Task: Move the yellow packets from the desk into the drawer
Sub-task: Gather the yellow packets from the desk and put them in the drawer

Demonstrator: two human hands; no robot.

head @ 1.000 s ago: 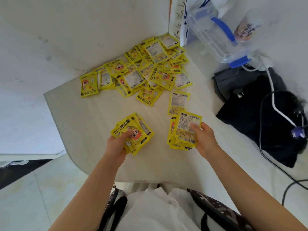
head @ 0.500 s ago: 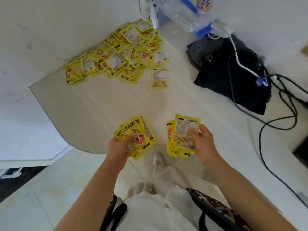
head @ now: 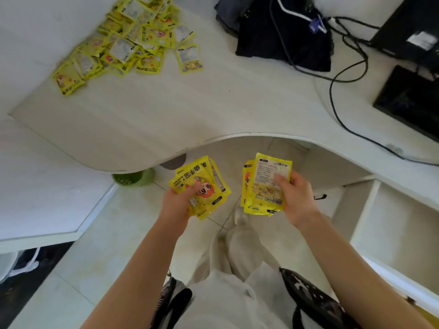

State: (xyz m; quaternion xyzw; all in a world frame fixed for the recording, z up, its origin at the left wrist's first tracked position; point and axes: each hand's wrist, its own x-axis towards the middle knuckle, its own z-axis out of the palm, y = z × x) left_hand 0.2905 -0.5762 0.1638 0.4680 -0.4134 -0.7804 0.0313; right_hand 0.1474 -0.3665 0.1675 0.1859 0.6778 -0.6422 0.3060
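Head view, looking down: two stacks of yellow packets are held off the desk, below its curved front edge and above the floor. The left stack [head: 202, 186] is fanned, printed faces up, showing a cartoon figure; the left hand [head: 177, 204] grips it at the lower left corner, thumb on top, fingers curled beneath. The right stack [head: 266, 186] stands more upright, its top packet showing a label side with fine print; the right hand [head: 295, 198] grips it along the right edge, thumb pressed on the top packet's face. The two stacks are apart, with floor visible between them.

A loose pile of packets [head: 133, 41] lies on the desk [head: 213, 108] at the far left, near the wall. One single packet [head: 190, 58] lies just beside the pile on its right, label side up.

The drawer [head: 399, 224] stands open at the right, below the desk edge, and the visible part of its white interior holds no packets. It is to the right of the right hand, not touching it.

On the far right of the desk lie a black bag [head: 285, 36], black cables [head: 337, 91] and a dark flat device [head: 411, 100]. A green basket [head: 134, 178] sits on the floor under the desk edge. The person's light trousers and one shoe [head: 240, 218] show below the hands.
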